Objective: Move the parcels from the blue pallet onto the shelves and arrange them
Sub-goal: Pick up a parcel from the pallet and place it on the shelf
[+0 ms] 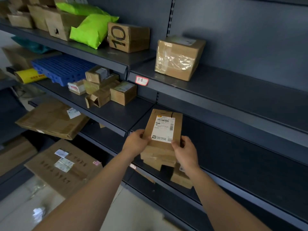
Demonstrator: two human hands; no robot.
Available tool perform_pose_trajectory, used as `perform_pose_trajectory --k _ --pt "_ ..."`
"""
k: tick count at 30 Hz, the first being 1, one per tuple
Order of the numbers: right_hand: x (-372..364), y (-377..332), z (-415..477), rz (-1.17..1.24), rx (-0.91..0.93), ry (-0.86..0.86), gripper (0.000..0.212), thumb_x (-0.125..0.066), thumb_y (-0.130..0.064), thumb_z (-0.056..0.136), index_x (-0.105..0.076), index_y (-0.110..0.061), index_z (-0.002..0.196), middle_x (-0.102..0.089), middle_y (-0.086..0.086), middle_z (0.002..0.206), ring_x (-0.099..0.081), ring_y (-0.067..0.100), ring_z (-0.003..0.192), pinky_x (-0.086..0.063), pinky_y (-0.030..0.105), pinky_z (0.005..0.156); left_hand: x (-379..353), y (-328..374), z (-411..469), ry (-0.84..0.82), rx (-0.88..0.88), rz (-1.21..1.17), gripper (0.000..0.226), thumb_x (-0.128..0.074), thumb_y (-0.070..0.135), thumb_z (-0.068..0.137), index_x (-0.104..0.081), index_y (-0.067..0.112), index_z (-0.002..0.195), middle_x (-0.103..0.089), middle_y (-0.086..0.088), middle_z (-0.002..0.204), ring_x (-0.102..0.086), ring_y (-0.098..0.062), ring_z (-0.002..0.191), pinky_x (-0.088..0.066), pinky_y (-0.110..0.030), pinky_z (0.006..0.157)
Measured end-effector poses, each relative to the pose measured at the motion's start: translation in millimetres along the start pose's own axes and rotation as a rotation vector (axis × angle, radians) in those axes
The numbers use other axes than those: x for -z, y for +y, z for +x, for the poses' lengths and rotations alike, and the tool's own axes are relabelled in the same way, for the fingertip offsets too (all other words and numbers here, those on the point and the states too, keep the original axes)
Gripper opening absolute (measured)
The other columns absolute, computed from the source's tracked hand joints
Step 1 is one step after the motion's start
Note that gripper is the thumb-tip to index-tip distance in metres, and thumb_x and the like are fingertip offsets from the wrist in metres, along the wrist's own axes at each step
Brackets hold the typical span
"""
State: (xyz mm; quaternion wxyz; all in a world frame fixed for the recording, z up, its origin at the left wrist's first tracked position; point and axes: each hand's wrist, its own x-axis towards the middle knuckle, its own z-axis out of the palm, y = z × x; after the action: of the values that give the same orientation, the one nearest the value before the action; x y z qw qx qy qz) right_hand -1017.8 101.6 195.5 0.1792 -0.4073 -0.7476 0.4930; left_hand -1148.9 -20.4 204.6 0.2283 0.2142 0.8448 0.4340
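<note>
A flat brown parcel [162, 129] with a white shipping label is held at the front of the middle shelf [233, 139]. My left hand [135, 143] grips its near left corner. My right hand [185, 149] pinches its near right corner, thumb on the label's edge. The parcel's far end lies over the dark shelf board. Below it, on the lower shelf, sit two more brown parcels [158, 160], partly hidden by my hands. The blue pallet [61, 69] shows far off at the left, behind the shelf rack.
A taped box [178, 58] stands on the upper shelf above a red-edged tag [142, 80]. A box marked 10 [128, 37] and green bags [91, 30] fill the shelf to the left. Small boxes [106, 87] crowd the left bay; large cartons [63, 165] lie on the floor.
</note>
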Motion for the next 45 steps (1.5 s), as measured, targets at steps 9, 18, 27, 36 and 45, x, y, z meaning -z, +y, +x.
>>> perform_pose_trajectory --k 9,18,27,36,45 --pt "-36 0 102 -0.046 -0.046 0.001 0.026 -0.058 -0.031 0.094 -0.061 -0.017 0.116 -0.065 0.001 0.111 -0.062 0.018 0.098 -0.051 0.033 0.081 0 -6 118 -0.081 -0.006 0.025 0.033 -0.056 0.027 0.095 -0.058 0.016 0.126 -0.064 -0.002 0.113 -0.061 -0.021 0.104 -0.05 -0.035 0.088" --pt "-59 1 145 -0.132 -0.141 0.027 0.037 -0.054 -0.034 0.096 -0.057 -0.013 0.127 -0.063 0.005 0.122 -0.059 0.024 0.111 -0.049 0.041 0.096 -2 -9 183 -0.196 -0.035 0.101 0.048 -0.058 0.024 0.095 -0.048 0.011 0.139 -0.06 -0.008 0.129 -0.057 -0.027 0.117 -0.047 -0.04 0.1" --pt "-70 -2 148 -0.171 -0.163 0.078 0.032 -0.049 -0.031 0.099 -0.056 -0.015 0.126 -0.063 0.006 0.121 -0.059 0.025 0.109 -0.049 0.034 0.09 -5 -17 201 -0.225 -0.119 0.181 0.048 -0.055 0.025 0.096 -0.046 0.009 0.14 -0.055 -0.013 0.136 -0.052 -0.028 0.123 -0.045 -0.034 0.1" --pt "-52 1 117 -0.383 -0.233 0.088 0.064 -0.043 -0.043 0.1 -0.021 -0.014 0.152 -0.031 0.008 0.155 -0.035 0.027 0.139 -0.034 0.033 0.107 -1 -6 188 -0.149 -0.44 0.608 0.038 -0.055 0.028 0.093 -0.054 0.01 0.126 -0.055 -0.013 0.122 -0.048 -0.032 0.116 -0.046 -0.041 0.092" --pt "2 -4 46 -0.72 -0.261 0.183 0.064 -0.052 -0.046 0.094 -0.032 -0.016 0.148 -0.042 0.009 0.146 -0.035 0.028 0.135 -0.038 0.041 0.107 -30 43 137 -0.303 -0.84 0.864 0.044 -0.051 0.028 0.095 -0.048 0.01 0.135 -0.05 -0.011 0.136 -0.042 -0.03 0.125 -0.038 -0.04 0.101"
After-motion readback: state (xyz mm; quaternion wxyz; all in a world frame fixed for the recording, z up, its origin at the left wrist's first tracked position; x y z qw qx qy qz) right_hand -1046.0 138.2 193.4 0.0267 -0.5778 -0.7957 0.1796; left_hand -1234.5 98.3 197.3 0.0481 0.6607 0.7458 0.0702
